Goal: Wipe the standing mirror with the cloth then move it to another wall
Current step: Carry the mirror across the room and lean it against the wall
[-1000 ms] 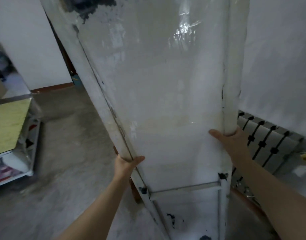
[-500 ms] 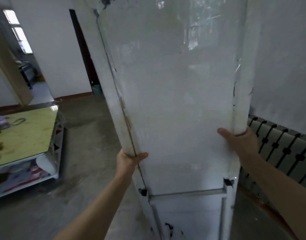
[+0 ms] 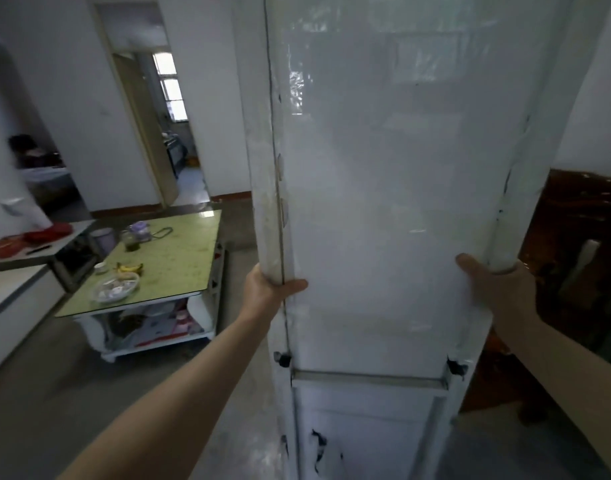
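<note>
The tall standing mirror point(image 3: 383, 202) fills the middle of the head view, its white back panel facing me and its frame chipped near the bottom. My left hand point(image 3: 267, 292) grips the left frame post at about waist height. My right hand point(image 3: 494, 289) grips the right frame post at the same height. The mirror stands nearly upright between my arms. No cloth is visible.
A low green-topped table point(image 3: 179, 258) with bananas, a bowl and jars stands to the left. A doorway point(image 3: 158, 133) opens at the back left. Dark wooden furniture point(image 3: 581, 271) sits close on the right. Bare concrete floor point(image 3: 54, 393) lies at lower left.
The mirror has swung from leaning left to nearly upright and I have turned with it; the radiator on the right is gone from view, replaced by dark wooden furniture. Both hands keep their grip.
</note>
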Demonstrator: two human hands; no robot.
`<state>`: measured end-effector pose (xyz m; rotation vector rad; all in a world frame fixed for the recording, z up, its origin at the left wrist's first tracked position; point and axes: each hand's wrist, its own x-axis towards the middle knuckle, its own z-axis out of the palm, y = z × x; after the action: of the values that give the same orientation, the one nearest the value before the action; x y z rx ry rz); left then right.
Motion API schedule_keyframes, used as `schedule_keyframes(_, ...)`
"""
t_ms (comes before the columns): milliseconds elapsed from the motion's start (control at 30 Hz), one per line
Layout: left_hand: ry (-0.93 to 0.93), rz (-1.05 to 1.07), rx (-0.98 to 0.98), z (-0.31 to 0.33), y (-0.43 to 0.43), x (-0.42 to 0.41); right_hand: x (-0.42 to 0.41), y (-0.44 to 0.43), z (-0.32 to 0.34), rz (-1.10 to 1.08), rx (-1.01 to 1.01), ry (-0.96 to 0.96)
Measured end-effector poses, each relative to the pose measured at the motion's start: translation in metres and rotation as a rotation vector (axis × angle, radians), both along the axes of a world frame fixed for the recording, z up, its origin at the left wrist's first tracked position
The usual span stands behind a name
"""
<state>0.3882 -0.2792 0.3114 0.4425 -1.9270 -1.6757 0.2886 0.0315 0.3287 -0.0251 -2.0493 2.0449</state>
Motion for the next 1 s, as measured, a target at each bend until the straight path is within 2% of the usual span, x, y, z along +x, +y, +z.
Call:
schedule_keyframes(333, -0.008, 0.104, -0.032, 0.020, -0.118, -0.056, -0.073, -0.126, 0.020, 0.093, -0.049, 0.054)
schedule_keyframes(700, -0.043, 0.163, -0.022, 0.009, -0.264, -0.193, -0.226, -0.272, 0.009, 0.135, 0.009, 0.050)
schedule_keyframes(1000, -0.027, 0.112, -0.030, 0.001, -0.388, -0.312, -0.335, -0.393, 0.009, 0.098, 0.005, 0.047)
